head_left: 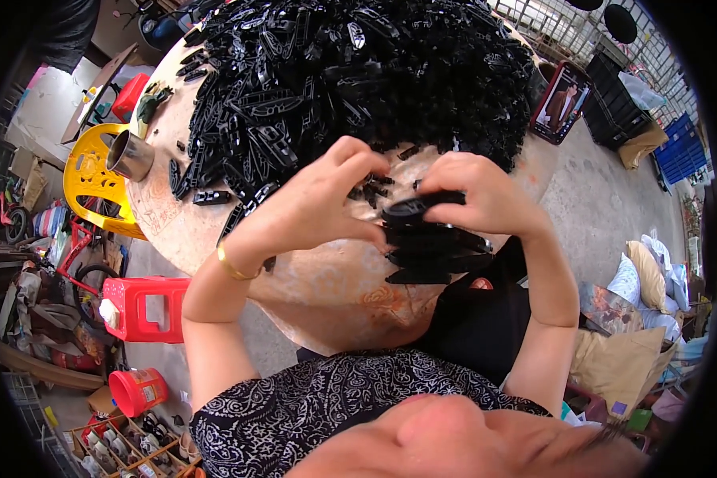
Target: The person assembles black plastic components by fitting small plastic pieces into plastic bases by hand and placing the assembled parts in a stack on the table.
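A large heap of black plastic parts point(295, 88), long and oval with openwork centres, covers the far side of the round table point(319, 275). My right hand point(482, 195) pinches one black plastic part point(406, 209) between thumb and fingers near the table's front edge. Beneath it several similar black parts point(442, 259) lie side by side. My left hand point(315, 199) is left of that part, its thumb and fingers apart, with the thumb tip close to the part's left end. Small black pieces point(372, 190) lie between the two hands.
A phone or tablet point(562, 103) stands at the table's right edge. At the left edge are a metal cup point(131, 156) and a yellow plastic chair point(88, 179). A red stool point(143, 307) and red bucket point(139, 390) stand on the floor. Bags point(621, 362) are piled at right.
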### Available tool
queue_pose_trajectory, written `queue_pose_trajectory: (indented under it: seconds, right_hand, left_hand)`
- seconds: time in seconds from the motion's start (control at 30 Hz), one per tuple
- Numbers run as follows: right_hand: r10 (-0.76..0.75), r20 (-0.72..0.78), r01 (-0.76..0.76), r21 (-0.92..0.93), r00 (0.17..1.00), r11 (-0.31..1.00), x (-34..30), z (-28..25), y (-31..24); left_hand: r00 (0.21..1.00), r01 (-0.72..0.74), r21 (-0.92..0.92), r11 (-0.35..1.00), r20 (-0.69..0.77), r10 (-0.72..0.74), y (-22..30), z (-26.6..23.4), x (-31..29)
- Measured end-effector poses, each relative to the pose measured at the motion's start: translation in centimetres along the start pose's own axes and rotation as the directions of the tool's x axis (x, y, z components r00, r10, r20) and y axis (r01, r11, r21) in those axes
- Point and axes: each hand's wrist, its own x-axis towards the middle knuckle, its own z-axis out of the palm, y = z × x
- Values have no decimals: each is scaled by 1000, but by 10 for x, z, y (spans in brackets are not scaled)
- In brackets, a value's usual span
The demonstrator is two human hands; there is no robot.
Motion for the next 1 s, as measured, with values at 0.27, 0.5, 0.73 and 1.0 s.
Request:
queue_pose_trajectory:
  seconds: [0.27,0.5,0.73,1.0]
  right_hand:
    - [72,-6,-70,161,997,985,17,9,11]
    - [145,48,-124,-301,988,945,49,45,35]
    - [165,-230,-188,-82,959,979,30,34,23]
    - [348,-353,-51,635,869,771,18,36,14]
  left_hand:
    - [987,-29,645,764,140,-81,-19,8,-26]
    - [978,-59,712,699,180,-101,-21,17,-25]
    - [998,8,267,964,-63,9,-35,6,-1]
    - [868,290,-763,578,-45,-495,-40,27,15]
